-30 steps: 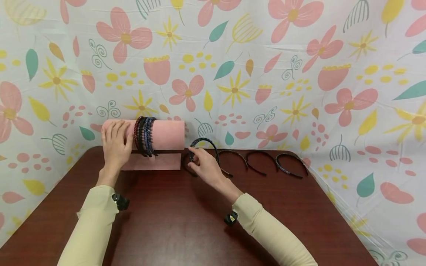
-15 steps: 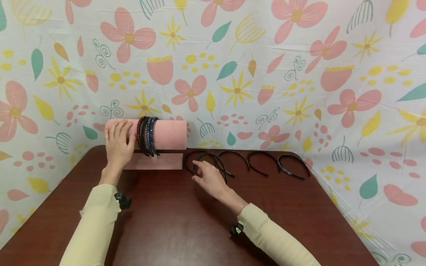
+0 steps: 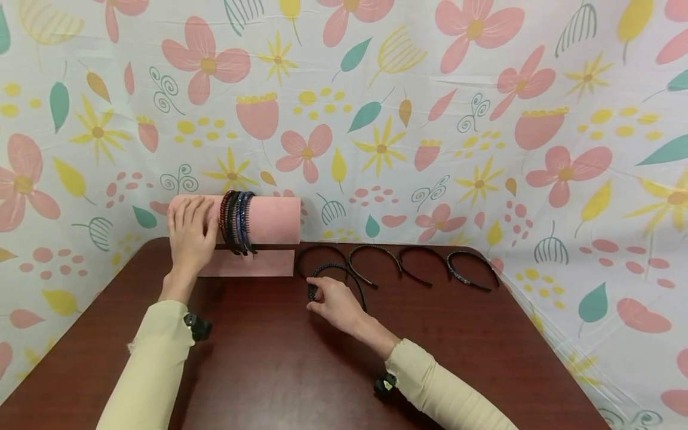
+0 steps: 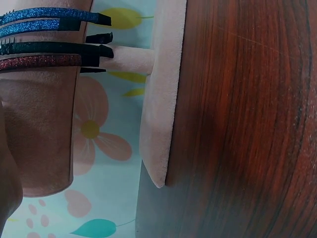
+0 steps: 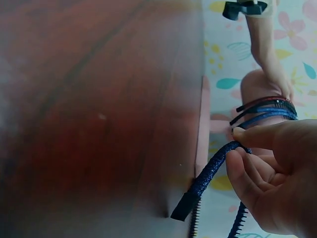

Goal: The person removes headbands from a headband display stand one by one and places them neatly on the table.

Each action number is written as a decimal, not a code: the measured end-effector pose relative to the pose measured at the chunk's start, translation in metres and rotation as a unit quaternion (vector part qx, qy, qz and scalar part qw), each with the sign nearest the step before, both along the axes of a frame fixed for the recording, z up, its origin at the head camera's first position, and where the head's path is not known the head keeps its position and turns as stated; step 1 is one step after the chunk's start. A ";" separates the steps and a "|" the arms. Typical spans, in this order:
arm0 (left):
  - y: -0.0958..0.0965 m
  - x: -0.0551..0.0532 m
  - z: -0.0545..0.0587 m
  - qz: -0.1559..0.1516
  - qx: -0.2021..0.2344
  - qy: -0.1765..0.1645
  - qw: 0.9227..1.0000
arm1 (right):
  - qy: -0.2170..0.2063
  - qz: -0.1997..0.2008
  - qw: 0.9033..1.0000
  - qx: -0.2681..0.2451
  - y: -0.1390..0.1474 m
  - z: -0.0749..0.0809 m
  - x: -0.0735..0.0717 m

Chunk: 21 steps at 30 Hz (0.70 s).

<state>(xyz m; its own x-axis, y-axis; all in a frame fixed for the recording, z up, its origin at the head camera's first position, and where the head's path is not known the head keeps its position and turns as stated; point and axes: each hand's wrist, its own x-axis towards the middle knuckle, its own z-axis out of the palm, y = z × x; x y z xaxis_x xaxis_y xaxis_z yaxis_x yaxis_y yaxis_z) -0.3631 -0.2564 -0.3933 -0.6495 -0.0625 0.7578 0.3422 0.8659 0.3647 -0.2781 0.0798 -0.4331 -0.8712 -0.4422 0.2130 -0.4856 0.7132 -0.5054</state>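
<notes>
A pink headband stand, a padded horizontal roll over a flat base, stands at the back left of the table. My left hand rests on the left end of its roll. Several glittery headbands in red, black and blue hang side by side around the roll's middle; their ends show below it in the left wrist view. My right hand pinches a dark blue glitter headband near one end, between thumb and fingers. That headband is toothed inside and held in front of the stand's right side, apart from the roll.
Several more headbands lie in a row along the table's back edge, among them a thin dark one and a silvery-blue one at the right. Behind the brown table hangs a flowered cloth.
My right hand has drawn the dark blue headband down toward the near side, away from the row behind it. The left hand stays on the roll.
</notes>
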 end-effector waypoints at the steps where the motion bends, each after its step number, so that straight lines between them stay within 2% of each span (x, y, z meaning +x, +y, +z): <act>1: 0.000 0.000 0.000 0.000 0.000 0.000 1.000 | -0.007 0.003 1.000 -0.002 0.000 -0.001 0.001; 10: -0.001 0.000 0.000 0.000 0.001 -0.004 1.000 | -0.092 0.025 0.994 -0.056 -0.001 -0.011 0.000; 21: -0.001 -0.001 -0.001 0.001 -0.001 -0.002 1.000 | -0.133 0.025 0.988 -0.069 -0.002 -0.012 -0.008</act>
<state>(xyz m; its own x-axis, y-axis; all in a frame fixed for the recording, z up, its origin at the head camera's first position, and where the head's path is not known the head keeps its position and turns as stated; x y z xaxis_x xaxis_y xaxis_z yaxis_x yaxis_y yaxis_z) -0.3639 -0.2575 -0.3941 -0.6525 -0.0627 0.7552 0.3393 0.8669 0.3651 -0.2857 0.0780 -0.4452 -0.8820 -0.4695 0.0407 -0.3561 0.6073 -0.7102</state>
